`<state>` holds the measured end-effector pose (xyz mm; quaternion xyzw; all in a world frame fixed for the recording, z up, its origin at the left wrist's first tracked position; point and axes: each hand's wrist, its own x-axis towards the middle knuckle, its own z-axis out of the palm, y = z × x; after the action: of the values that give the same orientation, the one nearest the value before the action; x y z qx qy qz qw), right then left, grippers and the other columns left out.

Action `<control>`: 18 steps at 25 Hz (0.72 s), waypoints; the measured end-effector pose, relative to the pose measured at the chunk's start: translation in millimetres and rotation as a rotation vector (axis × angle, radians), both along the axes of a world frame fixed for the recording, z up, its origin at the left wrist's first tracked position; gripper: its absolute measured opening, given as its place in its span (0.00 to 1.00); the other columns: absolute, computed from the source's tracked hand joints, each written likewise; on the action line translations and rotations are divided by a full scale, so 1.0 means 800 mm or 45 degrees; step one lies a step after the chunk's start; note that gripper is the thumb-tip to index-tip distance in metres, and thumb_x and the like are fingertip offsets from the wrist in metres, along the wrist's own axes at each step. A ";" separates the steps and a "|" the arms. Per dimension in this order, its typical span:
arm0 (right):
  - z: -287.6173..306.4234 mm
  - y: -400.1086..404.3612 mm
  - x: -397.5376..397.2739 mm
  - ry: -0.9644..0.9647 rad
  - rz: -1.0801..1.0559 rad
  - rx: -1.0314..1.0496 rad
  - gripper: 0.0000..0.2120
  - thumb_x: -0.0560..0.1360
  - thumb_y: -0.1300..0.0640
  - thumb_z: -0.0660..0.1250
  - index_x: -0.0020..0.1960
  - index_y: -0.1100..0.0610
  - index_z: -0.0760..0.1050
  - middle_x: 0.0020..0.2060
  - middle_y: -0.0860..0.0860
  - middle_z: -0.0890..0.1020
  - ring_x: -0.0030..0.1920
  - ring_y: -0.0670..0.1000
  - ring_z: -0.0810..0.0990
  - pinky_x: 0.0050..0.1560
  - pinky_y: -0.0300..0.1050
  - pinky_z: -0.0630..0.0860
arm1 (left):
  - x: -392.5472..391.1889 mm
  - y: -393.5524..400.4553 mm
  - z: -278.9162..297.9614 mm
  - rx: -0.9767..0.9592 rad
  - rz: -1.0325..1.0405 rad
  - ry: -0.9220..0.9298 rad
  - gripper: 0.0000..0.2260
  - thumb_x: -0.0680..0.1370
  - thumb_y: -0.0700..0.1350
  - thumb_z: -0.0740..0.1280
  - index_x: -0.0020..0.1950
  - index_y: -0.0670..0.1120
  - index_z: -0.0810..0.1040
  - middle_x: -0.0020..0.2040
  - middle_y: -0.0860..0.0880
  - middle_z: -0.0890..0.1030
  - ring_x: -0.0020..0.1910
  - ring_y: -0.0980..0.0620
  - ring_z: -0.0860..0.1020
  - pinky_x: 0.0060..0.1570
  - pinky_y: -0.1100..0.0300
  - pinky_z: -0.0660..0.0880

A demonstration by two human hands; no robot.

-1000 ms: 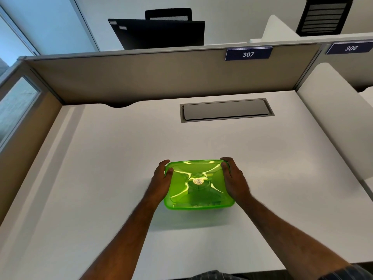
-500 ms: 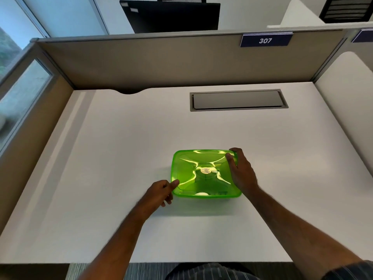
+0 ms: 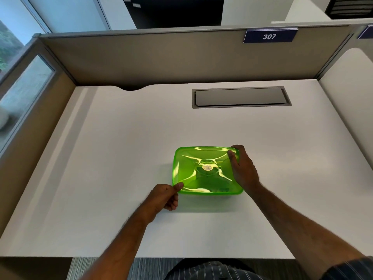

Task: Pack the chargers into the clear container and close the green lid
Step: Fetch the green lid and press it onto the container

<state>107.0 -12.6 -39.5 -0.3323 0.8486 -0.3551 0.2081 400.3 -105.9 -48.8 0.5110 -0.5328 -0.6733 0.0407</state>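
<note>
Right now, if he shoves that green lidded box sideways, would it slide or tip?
Probably slide: the box sits low and wide, flat on the smooth white desk. It likely feels light, being thin translucent plastic. The glossy lid may be a little slippery, though his right hand wraps one edge and his left hand pinches a corner.

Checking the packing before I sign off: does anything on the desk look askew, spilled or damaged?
Nothing stands out. The translucent green lid sits level on the container, left hand pinching its near-left corner, right hand gripping its right edge.

Glossy translucent green plastic lid (image 3: pixel 187 168); smooth matt white desk (image 3: pixel 125 148).
</note>
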 end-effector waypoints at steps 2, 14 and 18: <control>0.000 0.000 0.000 0.001 0.002 -0.001 0.14 0.82 0.37 0.55 0.64 0.40 0.68 0.57 0.50 0.83 0.55 0.60 0.82 0.52 0.52 0.77 | 0.000 0.003 -0.003 0.006 0.039 0.038 0.23 0.69 0.64 0.74 0.32 0.44 0.80 0.30 0.40 0.80 0.27 0.47 0.78 0.31 0.58 0.77; -0.001 -0.001 -0.001 -0.045 0.017 -0.038 0.14 0.83 0.41 0.55 0.65 0.44 0.69 0.55 0.54 0.83 0.54 0.60 0.81 0.52 0.52 0.76 | -0.005 0.030 -0.022 -0.134 0.311 0.251 0.27 0.65 0.67 0.77 0.35 0.42 0.78 0.30 0.39 0.78 0.28 0.45 0.75 0.33 0.53 0.76; -0.003 -0.002 -0.001 -0.032 0.028 -0.063 0.14 0.84 0.41 0.55 0.65 0.44 0.69 0.55 0.52 0.83 0.54 0.59 0.81 0.52 0.51 0.76 | -0.008 0.041 -0.028 -0.293 0.304 0.219 0.24 0.74 0.64 0.69 0.32 0.45 0.77 0.28 0.42 0.78 0.28 0.47 0.77 0.34 0.58 0.77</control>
<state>106.2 -14.2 -42.3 -0.3421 0.8332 -0.3780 0.2142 394.2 -72.7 -71.1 0.5034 -0.5363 -0.6394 0.2239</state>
